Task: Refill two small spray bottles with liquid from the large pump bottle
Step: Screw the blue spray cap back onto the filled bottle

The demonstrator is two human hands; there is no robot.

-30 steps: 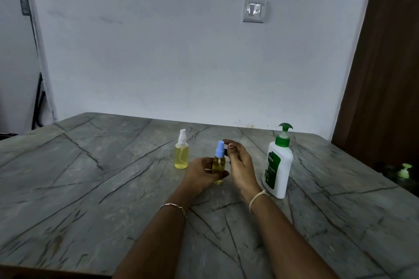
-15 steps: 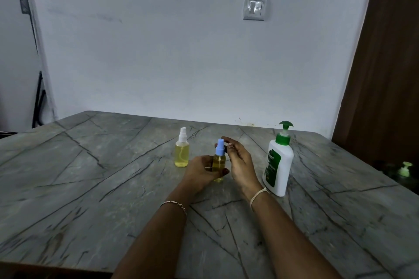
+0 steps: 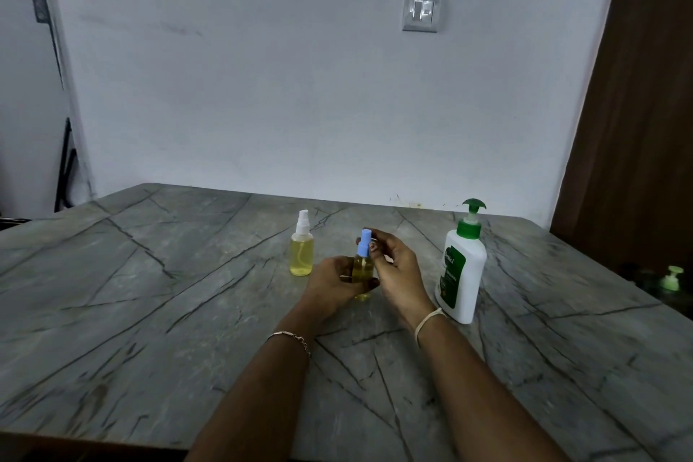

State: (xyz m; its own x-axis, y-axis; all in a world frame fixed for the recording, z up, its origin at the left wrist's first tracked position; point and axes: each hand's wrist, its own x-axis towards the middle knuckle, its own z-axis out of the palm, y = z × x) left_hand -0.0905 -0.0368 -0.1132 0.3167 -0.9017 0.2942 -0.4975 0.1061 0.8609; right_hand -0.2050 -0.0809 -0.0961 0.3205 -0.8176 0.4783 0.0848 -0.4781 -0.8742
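Observation:
A small spray bottle with a blue cap (image 3: pixel 363 262) and yellow liquid stands on the grey marble table (image 3: pixel 150 304) near the middle. My left hand (image 3: pixel 333 283) grips its body from the left. My right hand (image 3: pixel 397 268) pinches the blue spray top with thumb and fingers. A second small spray bottle with a white cap (image 3: pixel 302 249), also holding yellow liquid, stands free to the left. The large white pump bottle (image 3: pixel 462 268) with a green pump stands upright just right of my right hand.
The table's far edge meets a white wall with a switch plate (image 3: pixel 422 12). A brown door (image 3: pixel 637 124) stands at the right. A small green pump top (image 3: pixel 671 278) shows beyond the table's right edge.
Both hands stay on the blue-capped bottle. The camera has tilted slightly, so everything sits a little higher in view; the bottles themselves have not shifted.

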